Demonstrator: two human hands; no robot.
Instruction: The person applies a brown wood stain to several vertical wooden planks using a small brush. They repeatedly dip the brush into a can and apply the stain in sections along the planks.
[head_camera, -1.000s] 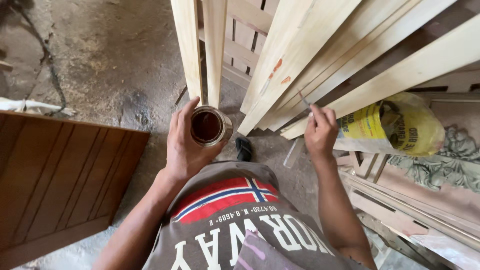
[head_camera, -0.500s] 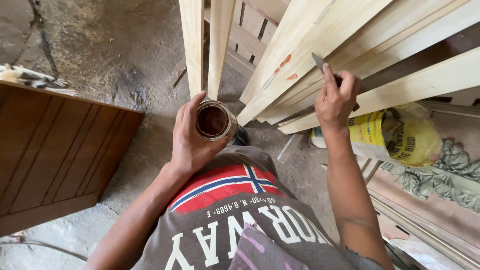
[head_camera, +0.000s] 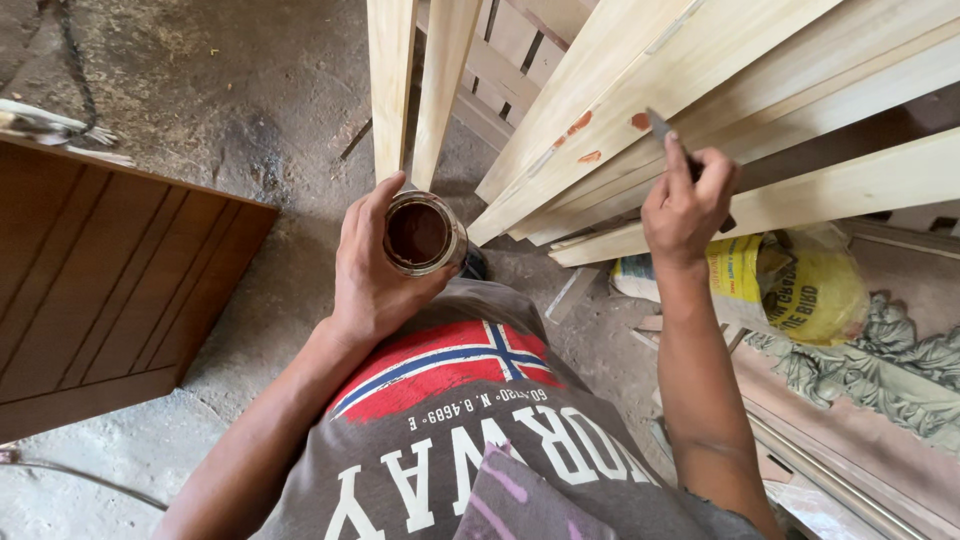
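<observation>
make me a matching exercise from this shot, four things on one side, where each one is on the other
Things:
1. jar of brown filler
2. putty knife
3. yellow sack
4. dark wooden panel

Places:
a. on the floor, under the pale boards
b. in the left hand
c. at the picture's left, over the concrete floor
d. in the right hand, blade on a board

Pairs: 1-b, 2-d, 3-a, 4-c

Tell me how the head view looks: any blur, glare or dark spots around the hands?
Head view: even daylight, sharp on the left hand gripping the jar and the right hand with its blade; no glare; slats splay with wide-angle distortion; gaps behind them lie in shadow.
</observation>
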